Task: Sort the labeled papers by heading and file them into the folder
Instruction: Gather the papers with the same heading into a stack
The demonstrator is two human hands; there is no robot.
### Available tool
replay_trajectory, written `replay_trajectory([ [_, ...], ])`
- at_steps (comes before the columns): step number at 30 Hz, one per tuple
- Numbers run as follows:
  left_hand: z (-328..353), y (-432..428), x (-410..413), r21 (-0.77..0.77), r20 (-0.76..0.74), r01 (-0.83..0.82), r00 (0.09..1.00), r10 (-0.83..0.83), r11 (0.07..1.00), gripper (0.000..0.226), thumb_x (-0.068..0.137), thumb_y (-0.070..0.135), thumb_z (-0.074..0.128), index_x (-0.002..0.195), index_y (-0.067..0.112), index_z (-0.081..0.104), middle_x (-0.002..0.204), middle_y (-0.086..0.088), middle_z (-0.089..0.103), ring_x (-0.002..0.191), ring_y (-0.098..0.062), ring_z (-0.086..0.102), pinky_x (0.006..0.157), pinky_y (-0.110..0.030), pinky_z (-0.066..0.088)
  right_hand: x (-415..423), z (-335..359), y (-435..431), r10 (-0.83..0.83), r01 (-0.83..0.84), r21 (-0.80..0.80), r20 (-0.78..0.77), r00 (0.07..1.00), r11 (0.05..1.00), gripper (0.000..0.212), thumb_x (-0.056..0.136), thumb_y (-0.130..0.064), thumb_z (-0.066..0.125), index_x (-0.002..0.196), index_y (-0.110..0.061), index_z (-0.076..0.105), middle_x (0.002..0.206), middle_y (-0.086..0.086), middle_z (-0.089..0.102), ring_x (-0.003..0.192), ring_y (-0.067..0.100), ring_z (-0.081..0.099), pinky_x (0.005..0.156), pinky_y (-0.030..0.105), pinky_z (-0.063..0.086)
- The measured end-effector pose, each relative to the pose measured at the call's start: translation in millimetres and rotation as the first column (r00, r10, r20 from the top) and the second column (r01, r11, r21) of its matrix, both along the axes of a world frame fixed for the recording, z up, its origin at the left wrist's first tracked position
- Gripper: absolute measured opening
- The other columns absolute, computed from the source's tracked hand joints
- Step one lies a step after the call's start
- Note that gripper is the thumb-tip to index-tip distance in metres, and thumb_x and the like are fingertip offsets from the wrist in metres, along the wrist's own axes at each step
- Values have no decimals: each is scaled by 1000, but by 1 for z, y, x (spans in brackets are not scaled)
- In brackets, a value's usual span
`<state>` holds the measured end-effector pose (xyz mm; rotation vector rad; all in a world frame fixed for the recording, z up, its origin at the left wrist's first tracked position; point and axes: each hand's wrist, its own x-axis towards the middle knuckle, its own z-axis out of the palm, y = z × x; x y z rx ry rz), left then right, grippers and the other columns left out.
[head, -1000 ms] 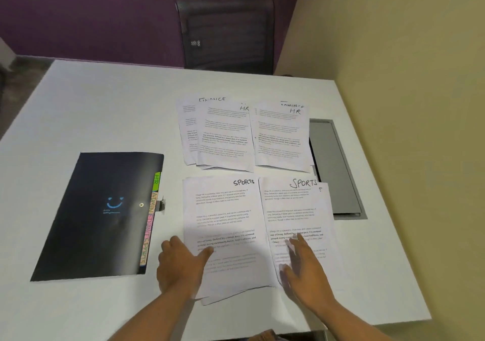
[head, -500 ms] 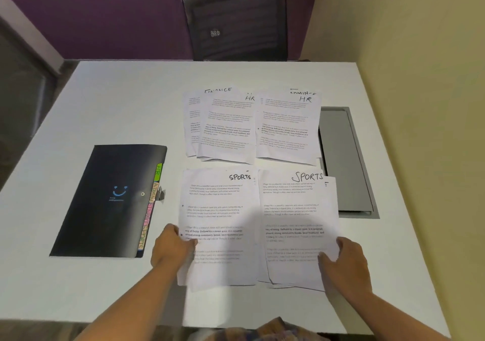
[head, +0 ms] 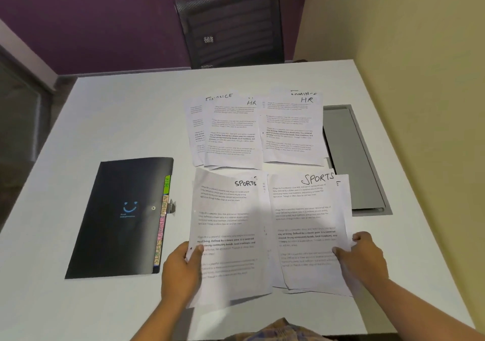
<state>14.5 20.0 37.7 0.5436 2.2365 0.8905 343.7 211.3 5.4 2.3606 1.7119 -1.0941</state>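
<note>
Two printed sheets headed SPORTS lie side by side near the front of the white table (head: 110, 120). My left hand (head: 181, 272) pinches the left edge of the left SPORTS sheet (head: 228, 225), lifting that edge. My right hand (head: 364, 256) grips the right edge of the right SPORTS sheet (head: 307, 222), with other sheets under it. Behind them lie two sheets headed HR (head: 233, 133) (head: 291, 128), over papers marked FINANCE and ADMIN. A closed black folder (head: 123, 214) with coloured tabs lies to the left.
A grey recessed panel (head: 354, 156) is set into the table on the right, partly under the papers. A black chair (head: 231, 22) stands behind the table's far edge. A yellow wall runs along the right side.
Both hands went from resting flat on the SPORTS papers to gripping their outer edges. The left sheet's edge has come up off the table.
</note>
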Motion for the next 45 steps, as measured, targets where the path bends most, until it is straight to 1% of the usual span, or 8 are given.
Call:
replay_trajectory([
  [4, 16, -3, 8, 96, 22, 6, 1000, -8, 995, 12, 97, 26, 57, 102, 23, 68, 89, 14, 72, 80, -3, 68, 58, -10, 49, 0, 6, -2, -73, 77, 102, -40, 996, 992, 41, 80, -21, 80, 107, -13, 51, 96, 5, 62, 82, 27, 55, 74, 35, 46],
  [11, 19, 3, 1, 193, 120, -62, 992, 39, 979, 15, 97, 25, 59, 97, 20, 73, 86, 5, 77, 78, -11, 73, 57, -18, 56, 7, 24, -9, -141, 143, 211, -25, 990, 967, 23, 90, -19, 66, 69, -10, 61, 65, 5, 64, 59, 26, 58, 55, 31, 44],
  [18, 20, 24, -4, 221, 235, -123, 969, 70, 968, 21, 99, 21, 55, 93, 21, 74, 86, 2, 78, 81, -22, 74, 71, -40, 61, 14, 38, -14, -143, 188, 303, -166, 976, 934, 31, 98, -25, 58, 120, -5, 69, 112, 18, 69, 99, 40, 63, 84, 40, 48],
  [22, 27, 33, -2, 254, 282, -148, 957, 74, 956, 21, 100, 21, 54, 95, 22, 74, 89, 0, 78, 82, -23, 74, 74, -46, 62, 19, 49, -14, -187, 254, 330, -221, 957, 909, 24, 97, -18, 58, 115, -8, 71, 103, 18, 73, 84, 33, 61, 74, 34, 42],
  [28, 38, 43, 0, 307, 362, -173, 931, 53, 936, 22, 99, 24, 54, 106, 15, 73, 95, -6, 77, 86, -28, 74, 75, -49, 62, 18, 66, -8, -329, 503, 287, -485, 810, 815, 21, 96, -13, 61, 112, -7, 71, 90, 10, 71, 81, 29, 62, 63, 27, 54],
  [31, 48, 50, 2, 336, 403, -206, 914, 57, 919, 21, 100, 21, 53, 106, 14, 71, 93, -5, 77, 83, -23, 75, 64, -35, 62, 8, 84, -11, -394, 604, 58, -707, 587, 795, 18, 95, -11, 63, 112, -11, 69, 91, -6, 76, 87, 24, 68, 72, 18, 57],
  [35, 57, 62, 9, 306, 501, -301, 858, 117, 903, 19, 99, 14, 54, 108, 12, 71, 96, -5, 78, 91, -26, 74, 74, -39, 62, -20, 92, -23, -326, 476, -14, -746, 581, 880, 16, 93, -7, 64, 107, -6, 71, 97, 8, 78, 89, 26, 71, 90, 39, 56],
  [45, 85, 71, 32, 215, 585, -169, 811, 12, 962, 37, 99, 51, 43, 105, 29, 72, 98, 2, 78, 93, -21, 73, 84, -45, 59, -75, 98, -28, -177, 155, -97, -717, 674, 983, 17, 95, -28, 63, 109, -27, 73, 102, -3, 78, 94, 31, 74, 74, 43, 60],
])
